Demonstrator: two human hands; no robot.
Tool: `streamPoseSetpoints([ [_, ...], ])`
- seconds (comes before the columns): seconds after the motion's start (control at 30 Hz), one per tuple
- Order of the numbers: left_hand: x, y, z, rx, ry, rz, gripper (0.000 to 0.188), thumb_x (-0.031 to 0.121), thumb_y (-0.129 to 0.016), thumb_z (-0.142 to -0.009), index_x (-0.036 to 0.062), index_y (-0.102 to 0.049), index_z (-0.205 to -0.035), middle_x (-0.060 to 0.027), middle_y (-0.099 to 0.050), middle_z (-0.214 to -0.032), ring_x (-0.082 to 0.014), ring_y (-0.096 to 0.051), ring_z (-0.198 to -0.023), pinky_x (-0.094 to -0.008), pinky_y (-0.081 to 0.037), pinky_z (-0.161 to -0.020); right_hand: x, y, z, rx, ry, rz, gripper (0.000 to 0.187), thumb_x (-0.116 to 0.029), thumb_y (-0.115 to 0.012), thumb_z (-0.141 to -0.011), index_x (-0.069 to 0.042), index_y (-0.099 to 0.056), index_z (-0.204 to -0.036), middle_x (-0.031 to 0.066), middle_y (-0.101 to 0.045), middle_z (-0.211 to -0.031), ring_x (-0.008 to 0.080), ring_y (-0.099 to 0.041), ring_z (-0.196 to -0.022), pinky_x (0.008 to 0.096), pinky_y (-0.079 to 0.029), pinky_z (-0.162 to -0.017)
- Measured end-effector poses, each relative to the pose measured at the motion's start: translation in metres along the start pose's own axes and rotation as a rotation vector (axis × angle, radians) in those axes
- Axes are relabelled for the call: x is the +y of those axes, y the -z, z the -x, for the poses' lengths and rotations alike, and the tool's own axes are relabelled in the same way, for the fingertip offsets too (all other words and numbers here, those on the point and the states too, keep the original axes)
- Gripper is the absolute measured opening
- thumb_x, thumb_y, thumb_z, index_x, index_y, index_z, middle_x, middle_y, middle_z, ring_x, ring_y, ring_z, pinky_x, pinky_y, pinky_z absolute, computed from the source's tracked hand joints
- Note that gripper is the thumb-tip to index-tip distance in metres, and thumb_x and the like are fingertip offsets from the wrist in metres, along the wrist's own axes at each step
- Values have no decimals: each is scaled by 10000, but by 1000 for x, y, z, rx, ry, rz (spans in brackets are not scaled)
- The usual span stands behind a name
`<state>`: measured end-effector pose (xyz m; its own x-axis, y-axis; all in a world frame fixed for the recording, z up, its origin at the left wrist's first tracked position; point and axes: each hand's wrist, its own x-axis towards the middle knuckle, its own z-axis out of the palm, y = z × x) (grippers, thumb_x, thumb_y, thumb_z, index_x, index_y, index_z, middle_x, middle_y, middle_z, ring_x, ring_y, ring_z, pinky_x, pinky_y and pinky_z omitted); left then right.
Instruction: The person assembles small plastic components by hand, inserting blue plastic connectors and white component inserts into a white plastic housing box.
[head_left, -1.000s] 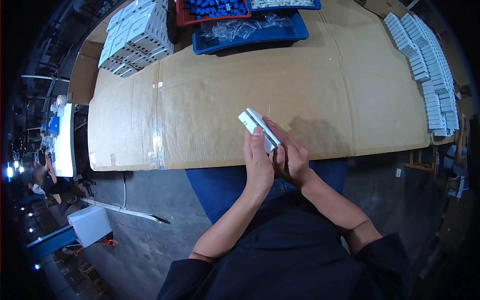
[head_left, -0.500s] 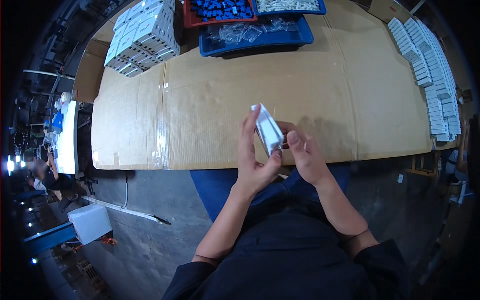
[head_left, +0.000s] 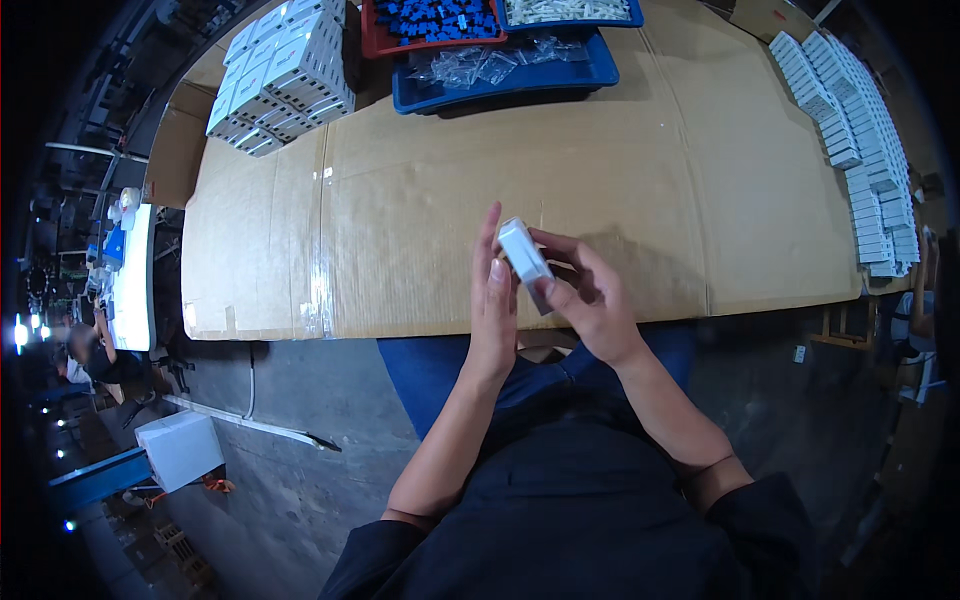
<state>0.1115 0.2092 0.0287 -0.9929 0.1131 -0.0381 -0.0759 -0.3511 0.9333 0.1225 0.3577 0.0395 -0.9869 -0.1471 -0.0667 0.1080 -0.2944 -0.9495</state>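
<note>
Resting between both hands above the cardboard-covered table's (head_left: pixel 420 200) near edge, the small white box (head_left: pixel 523 250) was pinched by the right hand (head_left: pixel 590 300), the left hand (head_left: pixel 494 300) flat against it (fingers straight); stacked boxes (head_left: pixel 285 70) suggested many finished.

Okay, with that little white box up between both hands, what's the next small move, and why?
Probably lower the small white box onto the cardboard-covered table. It is held in the air near the table's front edge, the right hand gripping it and the left hand flat against its side, with bare cardboard just ahead.
</note>
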Motion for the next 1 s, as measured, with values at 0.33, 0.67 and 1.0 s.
streamPoseSetpoints([
  [0.33,2,-8,-6,84,-69,8,786,614,-341,-1102,77,-237,-1666,-166,-475,-1530,-242,-454,-1413,-388,-345,-1200,11,-28,6,108,362,560,514,-150,-724,-982,83,-586,-1419,271,-543,-1517,396,-596,-1357,405,-515,-1081],
  [0.67,1,-17,1,27,-207,-30,877,656,-411,-1067,6,-258,-1634,-189,-471,-1522,-277,-430,-1443,-418,-304,-1215,15,-30,13,138,641,707,448,-80,-568,-1044,136,-537,-1435,360,-518,-1489,473,-580,-1343,445,-550,-1041],
  [1.0,5,-22,6,48,-164,-9,909,687,-440,-1044,22,-252,-1634,-183,-470,-1511,-279,-424,-1441,-418,-297,-1213,19,-29,17,159,630,674,451,-80,-533,-1052,121,-525,-1455,351,-547,-1464,474,-598,-1321,450,-555,-1034],
])
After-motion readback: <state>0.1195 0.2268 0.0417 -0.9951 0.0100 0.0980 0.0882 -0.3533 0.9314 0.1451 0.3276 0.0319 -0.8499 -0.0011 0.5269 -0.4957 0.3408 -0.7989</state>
